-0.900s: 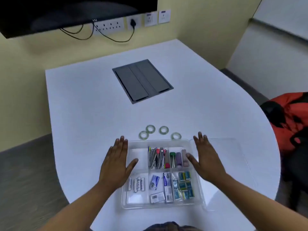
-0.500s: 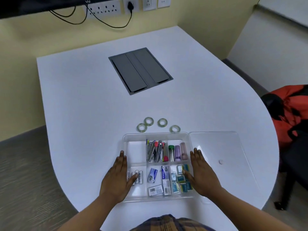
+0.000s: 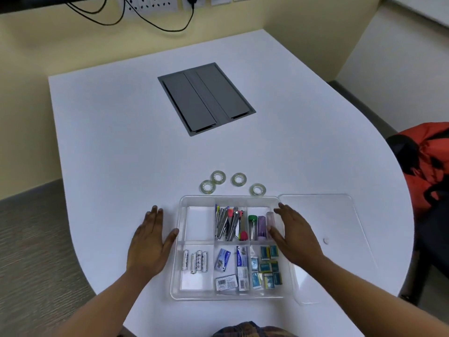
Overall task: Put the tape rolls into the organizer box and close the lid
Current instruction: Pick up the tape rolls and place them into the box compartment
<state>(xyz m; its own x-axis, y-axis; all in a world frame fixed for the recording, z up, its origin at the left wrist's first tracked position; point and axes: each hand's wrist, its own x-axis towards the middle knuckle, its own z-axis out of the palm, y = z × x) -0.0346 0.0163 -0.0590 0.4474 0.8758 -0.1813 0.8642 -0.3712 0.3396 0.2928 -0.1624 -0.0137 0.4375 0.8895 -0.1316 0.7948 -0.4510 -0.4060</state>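
Note:
Several clear tape rolls point(image 3: 238, 179) lie flat on the white table just behind the organizer box point(image 3: 181, 203). The box is clear plastic, open, with six compartments; the back left one is bare, the others hold batteries, clips, tubes and small packets. Its clear lid point(image 3: 340, 227) lies flat on the table to the right, touching the box. My left hand point(image 3: 150, 244) rests flat beside the box's left wall, fingers apart. My right hand point(image 3: 295, 237) lies over the box's right wall, fingers spread, holding nothing.
A grey cable hatch point(image 3: 206, 98) is set into the table point(image 3: 109, 142) farther back. Wall sockets with black cables point(image 3: 155, 25) run along the yellow wall. An orange and black bag point(image 3: 427, 156) sits off the table's right edge.
Both hands slid back toward me along the box's sides, then forward again to the middle of its side walls. The camera tilted down. The tape rolls and lid stayed put.

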